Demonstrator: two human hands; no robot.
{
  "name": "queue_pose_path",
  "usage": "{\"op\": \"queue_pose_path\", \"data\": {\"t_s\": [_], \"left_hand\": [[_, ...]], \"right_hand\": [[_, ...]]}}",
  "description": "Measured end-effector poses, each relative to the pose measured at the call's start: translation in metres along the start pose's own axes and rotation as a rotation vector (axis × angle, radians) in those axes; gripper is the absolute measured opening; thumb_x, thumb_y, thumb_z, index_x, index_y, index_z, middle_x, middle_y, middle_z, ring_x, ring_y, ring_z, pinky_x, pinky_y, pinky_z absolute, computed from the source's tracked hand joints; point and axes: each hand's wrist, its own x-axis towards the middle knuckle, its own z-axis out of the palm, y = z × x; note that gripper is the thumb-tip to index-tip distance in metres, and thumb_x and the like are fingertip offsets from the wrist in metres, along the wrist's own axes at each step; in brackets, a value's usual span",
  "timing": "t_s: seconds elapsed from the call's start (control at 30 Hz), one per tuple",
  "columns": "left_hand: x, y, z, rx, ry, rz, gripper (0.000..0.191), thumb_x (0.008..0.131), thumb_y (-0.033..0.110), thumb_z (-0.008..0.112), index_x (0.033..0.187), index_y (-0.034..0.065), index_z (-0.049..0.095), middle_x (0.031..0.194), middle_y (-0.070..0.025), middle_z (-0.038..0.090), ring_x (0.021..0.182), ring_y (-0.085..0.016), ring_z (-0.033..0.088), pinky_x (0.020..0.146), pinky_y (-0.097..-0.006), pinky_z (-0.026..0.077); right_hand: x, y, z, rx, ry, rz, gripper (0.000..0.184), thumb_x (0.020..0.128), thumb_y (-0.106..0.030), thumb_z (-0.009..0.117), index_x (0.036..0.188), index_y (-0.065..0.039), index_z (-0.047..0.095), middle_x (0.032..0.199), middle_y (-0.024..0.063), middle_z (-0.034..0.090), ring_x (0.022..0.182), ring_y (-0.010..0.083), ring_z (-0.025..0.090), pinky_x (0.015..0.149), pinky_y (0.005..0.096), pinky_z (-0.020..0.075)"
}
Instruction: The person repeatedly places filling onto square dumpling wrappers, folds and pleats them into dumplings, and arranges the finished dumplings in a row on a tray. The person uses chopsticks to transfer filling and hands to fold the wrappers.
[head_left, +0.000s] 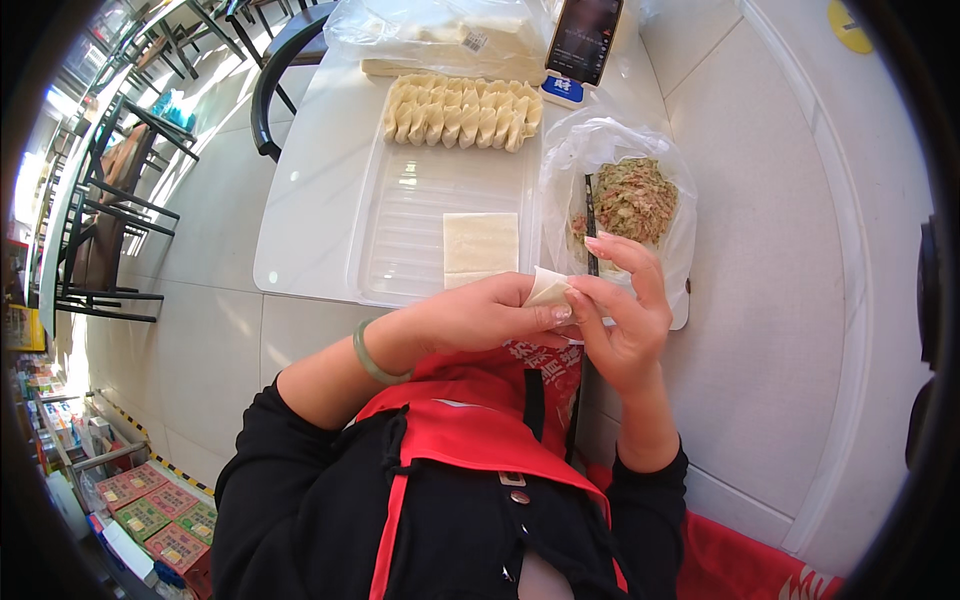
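Note:
Both hands meet at the table's near edge around one partly folded dough wrapper. My left hand, with a green bangle on the wrist, holds it from the left. The thumb and forefinger of my right hand pinch its right side, the other fingers raised. Behind my left hand, flat square wrappers lie in a clear plastic tray. Rows of folded wontons fill the tray's far end. Right of the tray, an open plastic bag holds minced filling, with a dark stick standing in it.
At the table's far side, a plastic bag covers stacked dough sheets. A phone leans on a stand beside it. A black-framed chair touches the table's left side; the wall is to the right. Boxes stand lower left.

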Motion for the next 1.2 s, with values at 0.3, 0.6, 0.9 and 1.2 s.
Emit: {"op": "queue_pose_path", "data": {"t_s": [0.3,0.6,0.9,1.2], "left_hand": [[0.0,0.001,0.015,0.069,0.234,0.275,0.039,0.105,0.022,0.04,0.137,0.0014,0.047,0.122,-0.0074,0.061,0.106,-0.014,0.059,0.091,-0.0306,0.05],[0.006,-0.008,0.01,0.775,0.575,0.592,0.016,0.099,0.012,0.052,0.11,0.0008,0.054,0.095,-0.0024,0.061,0.083,-0.01,0.06,0.073,-0.0239,0.049],[-0.014,-0.012,-0.001,-0.063,0.438,0.538,0.014,0.091,0.002,0.061,0.104,0.0022,0.054,0.108,-0.0064,0.058,0.092,-0.014,0.062,0.078,-0.028,0.052],[-0.028,0.004,-0.009,0.709,0.673,0.755,0.03,0.089,0.003,0.064,0.117,-0.0014,0.054,0.092,-0.0095,0.072,0.087,-0.021,0.07,0.085,-0.0323,0.052]], "right_hand": [[-0.015,-0.012,0.015,0.89,0.238,0.707,0.014,0.091,-0.005,0.065,0.103,0.001,0.062,0.103,0.0071,0.063,0.096,0.0157,0.059,0.086,0.0278,0.0463],[0.0,-0.031,0.008,0.3,0.106,0.403,0.021,0.082,0.004,0.07,0.101,0.0,0.065,0.085,0.0006,0.059,0.074,0.0108,0.056,0.066,0.0226,0.0463],[-0.005,-0.013,0.01,0.958,0.13,0.789,0.018,0.083,0.008,0.067,0.099,0.001,0.066,0.101,0.0037,0.055,0.085,0.009,0.052,0.069,0.0207,0.0428],[0.018,-0.025,0.026,0.416,-0.023,0.077,0.017,0.079,0.01,0.067,0.093,0.0,0.069,0.107,0.0125,0.062,0.074,0.0192,0.057,0.065,0.026,0.0467]]}}
